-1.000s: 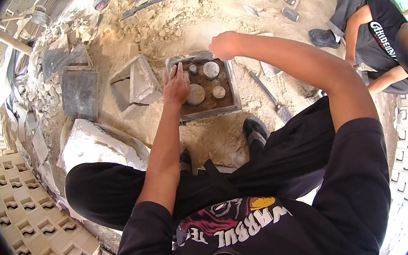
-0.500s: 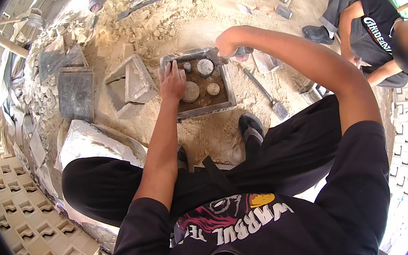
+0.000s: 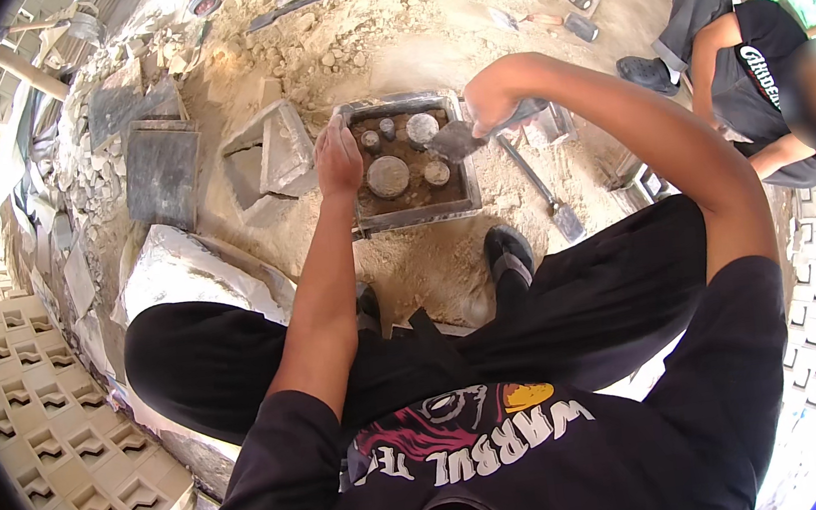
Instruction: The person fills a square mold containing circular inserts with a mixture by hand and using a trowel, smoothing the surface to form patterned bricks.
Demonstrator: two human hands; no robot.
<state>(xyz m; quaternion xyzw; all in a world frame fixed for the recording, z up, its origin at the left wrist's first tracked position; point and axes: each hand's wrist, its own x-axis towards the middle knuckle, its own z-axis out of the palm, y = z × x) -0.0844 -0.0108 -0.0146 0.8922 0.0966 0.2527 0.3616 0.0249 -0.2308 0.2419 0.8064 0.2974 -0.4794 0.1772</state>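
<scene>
A rectangular box frame (image 3: 421,217) stands on the sandy ground before my feet. Brown sand fills it, and several round grey discs of different sizes sit in the sand, among them a large disc (image 3: 388,176) and a pale disc (image 3: 422,128). My left hand (image 3: 340,159) grips the frame's left wall with its fingers together. In my right hand (image 3: 494,102) is a trowel (image 3: 456,141), its dark blade tilted over the frame's right wall and its handle pointing right.
Beside the frame on the left are a broken box-shaped block (image 3: 284,153) and dark slabs (image 3: 163,177). A long-handled tool (image 3: 565,221) lies to the right. Another person (image 3: 759,64) sits at the far right. Rubble (image 3: 80,156) lines the left side.
My left hand has drawn its fingers off the frame's inside to the left wall. The trowel's blade has come down and left, and now shows plainly. The whole view has shifted slightly.
</scene>
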